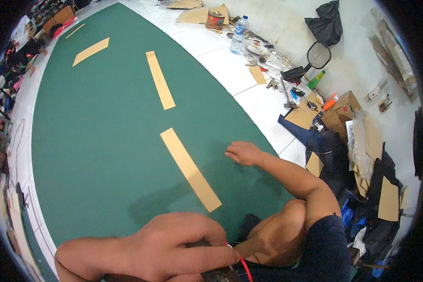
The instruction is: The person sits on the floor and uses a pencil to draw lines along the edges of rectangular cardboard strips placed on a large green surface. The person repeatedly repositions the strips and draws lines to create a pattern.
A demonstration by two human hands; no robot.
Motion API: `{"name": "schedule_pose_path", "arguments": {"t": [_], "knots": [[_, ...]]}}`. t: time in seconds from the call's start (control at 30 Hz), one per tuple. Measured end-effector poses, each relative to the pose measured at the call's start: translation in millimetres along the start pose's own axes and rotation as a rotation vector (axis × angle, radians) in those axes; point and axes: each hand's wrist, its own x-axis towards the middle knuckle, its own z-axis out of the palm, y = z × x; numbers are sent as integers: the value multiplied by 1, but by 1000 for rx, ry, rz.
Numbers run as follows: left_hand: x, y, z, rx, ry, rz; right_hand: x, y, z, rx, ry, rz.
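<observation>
A cluttered workshop, green cloth (pixel 103 131) over white floor tiles (pixel 221 70), tools (pixel 287 99) along the wall (pixel 362 58)

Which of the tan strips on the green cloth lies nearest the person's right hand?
The lowest tan strip in the picture, just left of the right hand; the other three strips lie farther up the green cloth.

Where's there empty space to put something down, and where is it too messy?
The green cloth has a wide bare patch between the nearest tan strip and the cloth's left edge. White tiles lie open between its right edge and the clutter by the wall. That side is crowded: a water bottle, a green bottle, tan sheets and dark fabric.
</observation>
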Motion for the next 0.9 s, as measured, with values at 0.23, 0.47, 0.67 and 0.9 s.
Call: {"name": "schedule_pose_path", "arguments": {"t": [0.23, 0.47, 0.67, 0.9], "knots": [[-11, 7, 2, 181, -1, 48, 4, -26, 0, 81, -195, 83], [-7, 8, -1, 82, 25, -25, -3, 3, 30, 83, -84, -63], [-3, 3, -4, 208, -125, 127, 6, -3, 13, 14, -237, 85], [11, 6, 17, 235, 184, 164, -5, -1, 18, -10, -165, 67]]}}
